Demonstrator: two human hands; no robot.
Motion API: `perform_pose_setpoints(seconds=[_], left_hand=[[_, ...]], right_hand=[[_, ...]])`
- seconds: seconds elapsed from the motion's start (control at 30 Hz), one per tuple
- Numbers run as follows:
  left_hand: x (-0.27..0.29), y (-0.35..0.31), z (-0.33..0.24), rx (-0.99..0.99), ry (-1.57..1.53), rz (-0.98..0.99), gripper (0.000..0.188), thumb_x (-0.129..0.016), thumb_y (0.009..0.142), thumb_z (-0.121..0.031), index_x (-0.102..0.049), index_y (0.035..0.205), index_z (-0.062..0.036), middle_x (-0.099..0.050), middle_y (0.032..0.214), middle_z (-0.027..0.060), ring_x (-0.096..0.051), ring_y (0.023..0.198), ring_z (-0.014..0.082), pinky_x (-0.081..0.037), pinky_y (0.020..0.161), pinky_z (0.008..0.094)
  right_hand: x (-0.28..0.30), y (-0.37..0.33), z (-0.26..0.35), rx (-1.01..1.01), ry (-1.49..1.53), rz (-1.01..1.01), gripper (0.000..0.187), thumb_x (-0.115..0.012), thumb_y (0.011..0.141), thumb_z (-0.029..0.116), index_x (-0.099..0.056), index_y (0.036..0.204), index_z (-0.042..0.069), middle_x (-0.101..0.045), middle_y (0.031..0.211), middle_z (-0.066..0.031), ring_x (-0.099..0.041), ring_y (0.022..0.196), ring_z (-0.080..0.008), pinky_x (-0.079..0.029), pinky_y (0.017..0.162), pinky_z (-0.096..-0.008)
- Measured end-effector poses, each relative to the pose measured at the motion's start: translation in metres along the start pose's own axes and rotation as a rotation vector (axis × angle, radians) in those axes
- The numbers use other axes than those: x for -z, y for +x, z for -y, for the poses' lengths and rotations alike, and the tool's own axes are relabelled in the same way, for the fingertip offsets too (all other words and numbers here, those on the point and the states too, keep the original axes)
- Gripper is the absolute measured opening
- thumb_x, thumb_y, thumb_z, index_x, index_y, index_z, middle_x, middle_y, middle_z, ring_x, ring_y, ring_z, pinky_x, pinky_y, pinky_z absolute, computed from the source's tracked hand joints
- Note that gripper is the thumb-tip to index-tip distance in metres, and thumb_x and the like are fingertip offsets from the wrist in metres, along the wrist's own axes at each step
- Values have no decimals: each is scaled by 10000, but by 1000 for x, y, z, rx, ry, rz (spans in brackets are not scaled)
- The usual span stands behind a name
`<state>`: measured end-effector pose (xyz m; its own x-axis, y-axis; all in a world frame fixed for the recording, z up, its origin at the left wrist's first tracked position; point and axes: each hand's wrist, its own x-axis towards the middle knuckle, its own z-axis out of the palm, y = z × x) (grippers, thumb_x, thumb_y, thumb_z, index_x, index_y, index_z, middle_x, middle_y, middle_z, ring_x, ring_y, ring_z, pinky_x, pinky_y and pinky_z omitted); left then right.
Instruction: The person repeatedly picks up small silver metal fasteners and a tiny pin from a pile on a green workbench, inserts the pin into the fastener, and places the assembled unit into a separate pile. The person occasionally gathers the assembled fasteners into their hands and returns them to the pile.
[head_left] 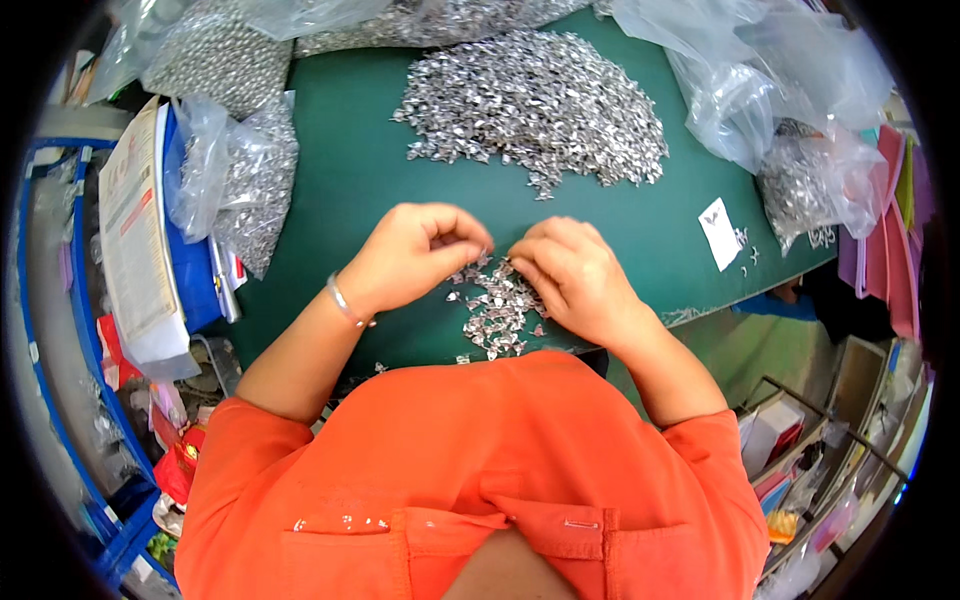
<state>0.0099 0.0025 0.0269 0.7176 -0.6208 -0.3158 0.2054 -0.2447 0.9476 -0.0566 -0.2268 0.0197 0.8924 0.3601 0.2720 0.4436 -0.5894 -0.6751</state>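
A small pile of silvery metal pieces (500, 312) is spread loosely on the green surface (345, 160), between the two hands and just in front of the orange shirt (500, 440). By the look of it, single pieces are being handled or sorted by touch, and a fine fingertip pinch on one piece would be called for next. The left hand (415, 258) (a pale bangle (342, 300) is worn at its wrist) is held at the pile's upper left, fingers curled, the thumb brought close to the forefinger; whether a piece is pinched cannot be made out. The right hand (572, 268) is rested at the pile's right edge, its fingers bunched together and pointed inward, their grip likewise hidden. Farther out, a large heap of similar pieces (535, 105) is flanked by a left plastic bag (250, 190) and a right plastic bag (805, 180), both partly filled with metal bits.
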Motion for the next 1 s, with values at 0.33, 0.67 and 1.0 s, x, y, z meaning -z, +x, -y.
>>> perform_pose_setpoints(seconds=[0.33,0.67,1.0], left_hand=[[-23,19,9,-631,737,4,126,-712,860,-10,-700,984,-28,-634,922,65,-633,698,169,-507,624,290],[-27,11,-5,332,-676,72,306,-510,1064,-199,-550,1262,32,-677,1024,98,-665,774,145,-540,620,242],[108,-37,-21,-419,34,-1051,251,-538,983,-42,-653,1204,-10,-649,1004,40,-472,690,33,-371,587,175]], right_hand=[[29,-22,-19,-317,-47,-335,119,-676,869,-18,-679,987,-3,-671,918,-157,-667,838,-342,-540,757,-385],[-7,-5,9,31,178,-210,205,-735,802,10,-690,1002,30,-662,962,-113,-638,847,-317,-537,751,-394],[19,4,-35,-119,-4,-171,294,-573,799,-123,-688,1023,30,-655,1041,-147,-644,976,-351,-532,861,-417]])
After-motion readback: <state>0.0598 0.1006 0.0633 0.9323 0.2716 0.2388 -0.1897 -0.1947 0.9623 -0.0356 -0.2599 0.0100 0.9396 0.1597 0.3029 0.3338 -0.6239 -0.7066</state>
